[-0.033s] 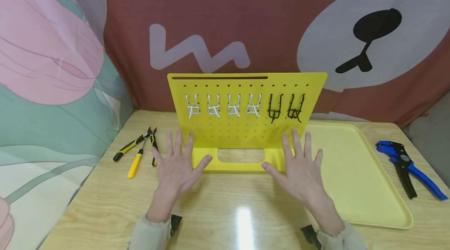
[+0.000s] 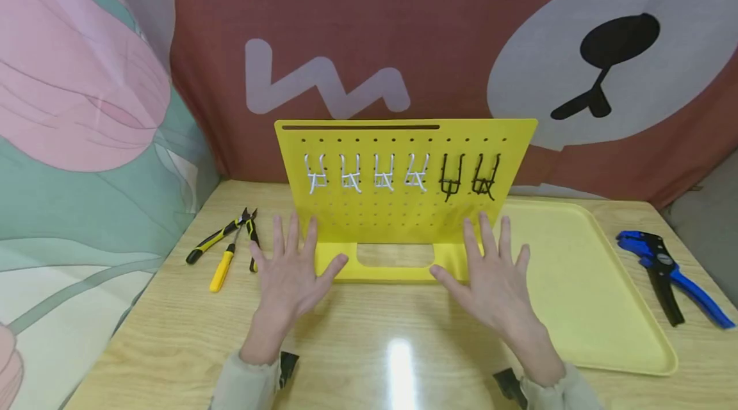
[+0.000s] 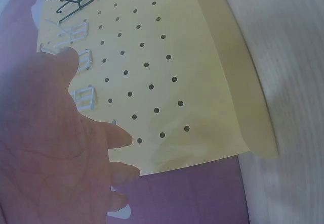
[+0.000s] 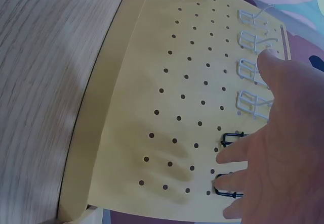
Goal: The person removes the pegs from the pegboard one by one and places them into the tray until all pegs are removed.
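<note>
Yellow pegboard [image 2: 403,200] observed upright at centre of the wooden table [image 2: 173,333]. Four white hooks [image 2: 383,180] are mounted in a row running in from its 9 o'clock side; two black hooks [image 2: 483,187] are mounted toward 3 o'clock. The left hand [image 2: 291,275] is held at 8 o'clock, the right hand [image 2: 496,282] between 4 and 5; both are spread, fingers extended, nothing grasped. Fingertip contact with the board cannot be firmly judged from these angles. Pliers [image 2: 212,241] and a yellow-handled screwdriver [image 2: 221,271] are laid near 9 o'clock. A pale yellow tray [image 2: 582,295] is placed at 4 o'clock, with a blue-and-black hand tool [image 2: 663,261] set beyond it. A printed cloth [image 2: 438,45] is seen at 12.
</note>
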A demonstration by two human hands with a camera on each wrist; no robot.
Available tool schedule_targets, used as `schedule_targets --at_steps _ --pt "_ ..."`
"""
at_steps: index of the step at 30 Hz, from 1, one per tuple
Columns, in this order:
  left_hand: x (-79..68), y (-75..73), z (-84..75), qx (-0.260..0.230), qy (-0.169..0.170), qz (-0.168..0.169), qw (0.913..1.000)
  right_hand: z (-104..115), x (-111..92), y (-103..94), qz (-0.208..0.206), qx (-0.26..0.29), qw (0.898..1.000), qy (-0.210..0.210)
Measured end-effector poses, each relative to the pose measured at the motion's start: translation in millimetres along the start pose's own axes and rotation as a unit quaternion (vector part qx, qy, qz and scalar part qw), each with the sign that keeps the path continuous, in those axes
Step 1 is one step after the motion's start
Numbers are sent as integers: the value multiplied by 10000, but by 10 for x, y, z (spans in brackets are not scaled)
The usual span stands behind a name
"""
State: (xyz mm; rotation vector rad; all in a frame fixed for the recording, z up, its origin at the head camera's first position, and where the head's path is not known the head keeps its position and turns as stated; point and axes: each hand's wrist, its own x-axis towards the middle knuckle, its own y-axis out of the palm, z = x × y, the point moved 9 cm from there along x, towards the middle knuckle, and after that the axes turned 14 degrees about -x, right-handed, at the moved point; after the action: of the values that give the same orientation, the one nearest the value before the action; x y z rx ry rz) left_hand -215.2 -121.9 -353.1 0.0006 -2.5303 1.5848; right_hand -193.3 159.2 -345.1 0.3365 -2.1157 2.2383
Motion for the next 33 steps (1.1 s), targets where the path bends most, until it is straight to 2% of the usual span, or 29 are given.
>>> schedule_targets --at_steps 3,5,7,9,11,14,16,18,20,21,22,24,28,30,32,33 --pt "-7 -30 -9 -39 63 -68 9999 17 -5 -41 94 151 9998 -65" --pt "14 -83 -25 -344 116 -165 9992 7 1 -138 67 487 9987 -159" --pt "49 -162 5 -940 71 -291 9951 -8 6 -288 -163 959 9948 -303" --pt "100 -255 84 -1758 -63 -448 9834 -45 8 -485 -752 1497 9848 -463" --pt "158 -345 200 -2586 -224 -664 9634 -107 -1 -679 -1504 1911 9683 -576" --pt "245 -460 347 -3434 -380 -971 9334 -272 -16 -929 -2740 2425 9290 -561" --pt "304 -494 411 -3816 -413 -1094 9169 -435 5 -1015 -3244 2899 8997 -350" --pt "367 -506 432 -4041 -414 -1117 9069 -618 52 -1049 -3491 3428 8721 -4" --pt "437 -476 440 -4216 -374 -1004 9004 -783 105 -1026 -3542 3874 8502 396" --pt "472 -456 438 -4282 -364 -929 8982 -850 128 -1006 -3517 4032 8428 588" --pt "500 -443 431 -4323 -341 -874 8968 -901 147 -986 -3480 4128 8385 742" --pt "551 -420 421 -4396 -340 -804 8940 -964 170 -952 -3395 4200 8364 939" --pt "620 -433 453 -4578 -424 -1111 8811 -988 192 -908 -3283 4444 8279 970" --pt "644 -434 501 -4738 -564 -1310 8690 -983 201 -879 -3227 4573 8232 954" --pt "665 -419 559 -4984 -733 -1457 8515 -983 216 -833 -3139 4737 8170 981" --pt "673 -401 595 -5119 -877 -1491 8414 -980 225 -800 -3049 4772 8178 1023"
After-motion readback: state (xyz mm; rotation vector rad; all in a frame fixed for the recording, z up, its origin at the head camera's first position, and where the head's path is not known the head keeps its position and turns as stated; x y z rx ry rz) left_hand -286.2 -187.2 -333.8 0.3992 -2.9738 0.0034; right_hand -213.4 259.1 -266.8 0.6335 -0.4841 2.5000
